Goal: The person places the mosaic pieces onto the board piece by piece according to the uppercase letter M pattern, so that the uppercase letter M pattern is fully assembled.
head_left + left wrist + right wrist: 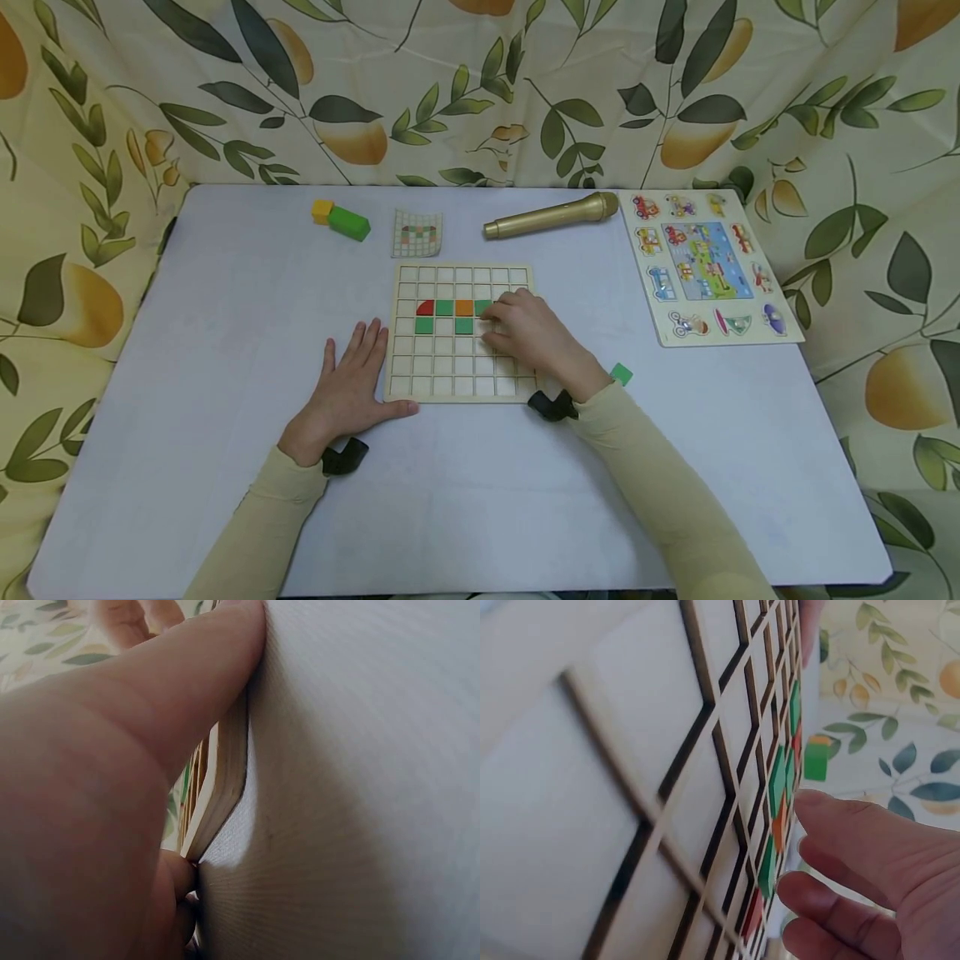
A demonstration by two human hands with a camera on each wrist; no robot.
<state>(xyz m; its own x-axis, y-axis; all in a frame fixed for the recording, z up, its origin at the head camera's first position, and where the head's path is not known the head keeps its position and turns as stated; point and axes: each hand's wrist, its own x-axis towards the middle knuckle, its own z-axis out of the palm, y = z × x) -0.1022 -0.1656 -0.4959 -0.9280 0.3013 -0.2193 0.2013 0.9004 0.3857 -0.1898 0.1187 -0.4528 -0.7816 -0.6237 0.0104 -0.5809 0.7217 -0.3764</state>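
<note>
A pale wooden grid board (442, 367) lies on the table, with green, orange and red tiles set in its upper cells. My left hand (348, 387) rests with fingers straight beside the board's left edge, its thumb at the near-left corner. Over the right part of the board is my right hand (536, 337), fingers loosely bent at the row of tiles. In the right wrist view its thumb and fingertips stand apart with nothing between them, near a green tile (767, 866) and a red tile (753, 915). The head view hides that red tile behind the fingers.
A small pattern card (417, 233) lies behind the board. Beyond it are a yellow block (322, 212), a green block (349, 223) and a gold microphone (551, 217). At the right lies a picture puzzle (708, 267). A loose green tile (621, 373) sits beside the right wrist.
</note>
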